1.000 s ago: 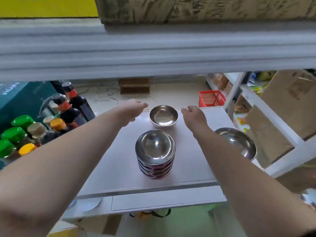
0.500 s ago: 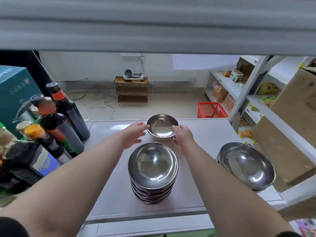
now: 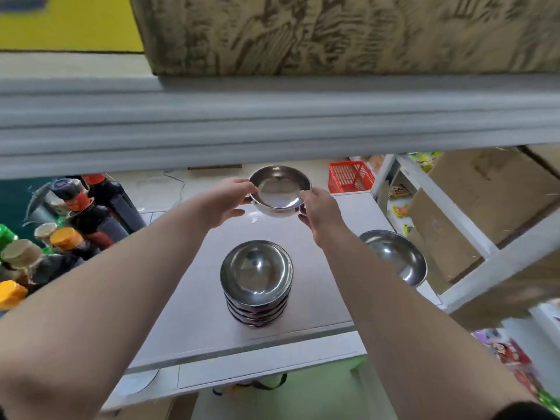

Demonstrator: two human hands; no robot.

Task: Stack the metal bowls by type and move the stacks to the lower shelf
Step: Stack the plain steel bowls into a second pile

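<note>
A small metal bowl (image 3: 279, 192) is held above the far part of the white shelf (image 3: 188, 304), tilted toward me. My left hand (image 3: 225, 200) grips its left rim and my right hand (image 3: 318, 212) grips its right rim. Below them, mid-shelf, stands a stack of several metal bowls (image 3: 257, 283). A wider metal bowl (image 3: 394, 256) sits at the shelf's right edge, partly hidden behind my right forearm.
Dark sauce bottles (image 3: 100, 207) and capped jars (image 3: 65, 239) crowd the left side. A grey shelf edge (image 3: 272, 122) hangs overhead with a box on it. White racking with cardboard boxes (image 3: 491, 189) stands right; a red basket (image 3: 350, 176) lies beyond.
Both hands closed on the small bowl's rim and lifted it off the shelf. My view has tipped back down, so the upper shelf edge fills more of the frame.
</note>
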